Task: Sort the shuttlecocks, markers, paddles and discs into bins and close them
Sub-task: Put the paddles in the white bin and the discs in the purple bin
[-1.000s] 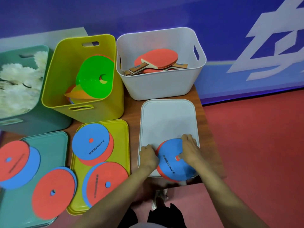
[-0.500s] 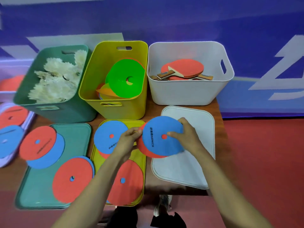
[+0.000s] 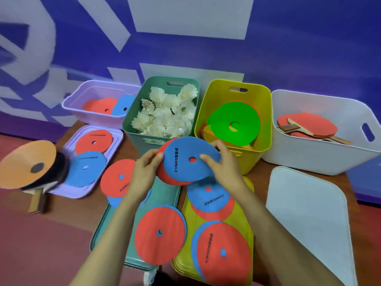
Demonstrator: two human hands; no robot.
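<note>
Both my hands hold a small stack of flat discs (image 3: 185,162), blue on top and red beneath, in the air over the green lid (image 3: 165,195). My left hand (image 3: 145,172) pinches its left edge and my right hand (image 3: 224,168) grips its right edge. Four bins stand in a row behind: a lilac bin (image 3: 97,117) with discs, a green bin (image 3: 132,129) full of white shuttlecocks (image 3: 165,114), a yellow bin (image 3: 261,112) with cone markers (image 3: 233,122), and a white bin (image 3: 321,159) with red paddles (image 3: 309,124).
More red and blue discs lie on the lilac lid (image 3: 115,139), the green lid and the yellow lid (image 3: 247,226). A white lid (image 3: 309,219) lies bare at right. At far left an orange cone marker (image 3: 26,164) rests on a paddle (image 3: 39,197) at the table's edge.
Both hands lifted the disc stack off the white lid and carried it left, over the green lid. My view swung left, bringing the lilac bin and its lid into sight.
</note>
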